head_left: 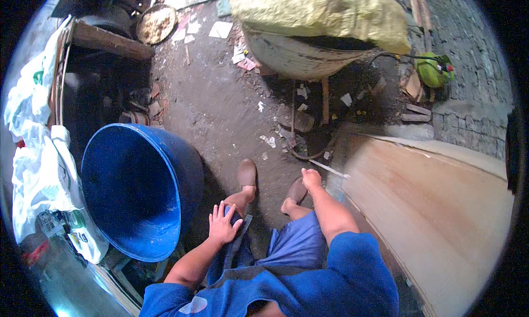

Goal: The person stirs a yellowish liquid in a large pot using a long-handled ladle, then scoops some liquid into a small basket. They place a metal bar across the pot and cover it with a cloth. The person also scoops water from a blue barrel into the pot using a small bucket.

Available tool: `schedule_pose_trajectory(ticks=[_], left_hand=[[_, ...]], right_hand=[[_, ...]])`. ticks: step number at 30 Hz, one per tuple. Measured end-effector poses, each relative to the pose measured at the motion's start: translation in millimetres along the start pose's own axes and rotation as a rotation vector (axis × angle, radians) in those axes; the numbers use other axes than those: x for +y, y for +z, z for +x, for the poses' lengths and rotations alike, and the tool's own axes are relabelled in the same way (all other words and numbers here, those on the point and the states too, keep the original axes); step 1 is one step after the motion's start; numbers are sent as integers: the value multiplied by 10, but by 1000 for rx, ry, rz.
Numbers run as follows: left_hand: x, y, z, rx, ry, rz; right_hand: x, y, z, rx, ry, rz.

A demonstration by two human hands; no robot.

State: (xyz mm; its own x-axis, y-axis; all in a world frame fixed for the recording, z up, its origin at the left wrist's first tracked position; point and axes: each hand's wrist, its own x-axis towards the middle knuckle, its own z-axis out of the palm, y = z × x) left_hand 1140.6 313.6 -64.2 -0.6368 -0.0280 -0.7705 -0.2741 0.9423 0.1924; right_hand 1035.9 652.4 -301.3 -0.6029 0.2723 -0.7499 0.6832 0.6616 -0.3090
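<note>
My left hand [223,224] rests on the knee of my blue shorts [297,240], with its fingers spread and nothing in it. My right hand [311,178] hangs above my right brown shoe [296,189], its fingers curled in. No object shows in that hand, though the inside of the palm is hidden. Just beyond it, a thin white stick [330,169] slants towards a wooden panel [430,201]. To the left of my left hand, a large blue plastic tub [136,193] leans with its mouth facing me. My left shoe [247,172] stands on the dirt floor.
A large basin [306,54] on legs stands ahead, with a yellowish sack [318,17] over it. White plastic bags [41,172] line the left side. Paper scraps [221,29] litter the floor. A green container [432,71] sits by the brick wall [467,69]; a round tray [156,24] lies far left.
</note>
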Motion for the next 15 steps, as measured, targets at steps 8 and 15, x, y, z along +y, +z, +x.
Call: schedule_pose_trajectory(ticks=[8,15], left_hand=[[-114,-100,376,90,-1,20],[-267,-114,572,136,3,10]], right_hand=[[214,997,1507,136,-68,-192],[533,1701,2537,144,225,58]])
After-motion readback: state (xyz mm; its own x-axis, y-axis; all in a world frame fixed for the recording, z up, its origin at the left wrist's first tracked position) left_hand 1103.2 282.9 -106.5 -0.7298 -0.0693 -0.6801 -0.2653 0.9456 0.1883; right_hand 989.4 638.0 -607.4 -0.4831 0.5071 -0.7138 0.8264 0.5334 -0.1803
